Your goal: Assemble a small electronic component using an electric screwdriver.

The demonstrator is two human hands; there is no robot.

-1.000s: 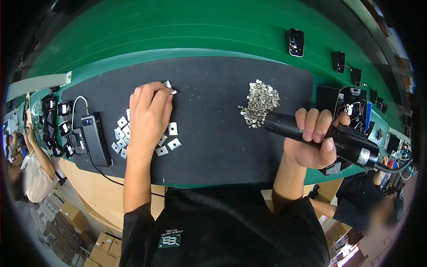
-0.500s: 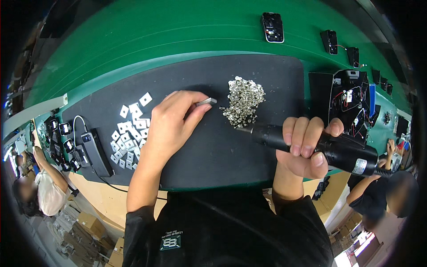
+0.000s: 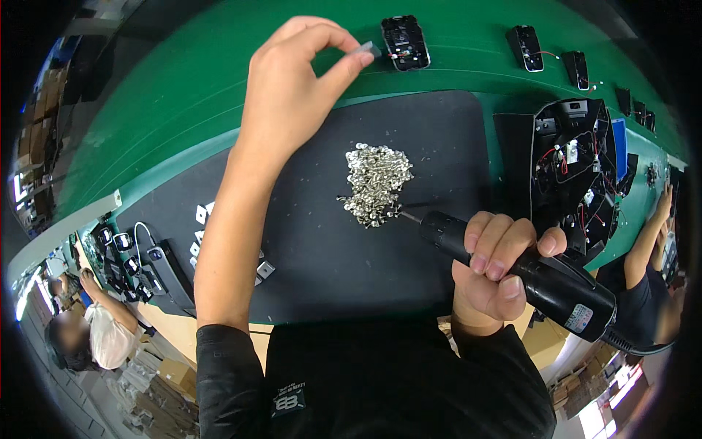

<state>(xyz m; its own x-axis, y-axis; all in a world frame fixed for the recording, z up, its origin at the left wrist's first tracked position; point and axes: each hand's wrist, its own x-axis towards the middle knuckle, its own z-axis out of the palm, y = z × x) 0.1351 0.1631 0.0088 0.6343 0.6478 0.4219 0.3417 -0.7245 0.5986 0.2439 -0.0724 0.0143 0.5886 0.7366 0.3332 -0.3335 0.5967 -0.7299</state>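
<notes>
Between the thumb and fingers of my left hand [image 3: 296,77] is a small grey metal plate [image 3: 368,50], raised over the green surface. It is just left of a black device housing [image 3: 406,44] with small wires showing inside. My right hand [image 3: 501,256] is wrapped around a black electric screwdriver [image 3: 537,282]. The screwdriver's thin bit points left, its tip at the lower right edge of a heap of silver screws [image 3: 376,183] on the black mat [image 3: 322,256]. Several square metal plates [image 3: 265,270] lie on the mat, partly hidden behind my left forearm.
At right stands a black bin [image 3: 574,168] of wired housings. More black housings [image 3: 526,47] lie on the green surface [image 3: 183,95] at the far right. A black device with a cable [image 3: 167,267] is at left. Other people work at both sides.
My left hand has moved up and away with the metal plate, from the mat to beside the housing. The screwdriver has tilted slightly, its tip still by the screws. The view has shifted a little.
</notes>
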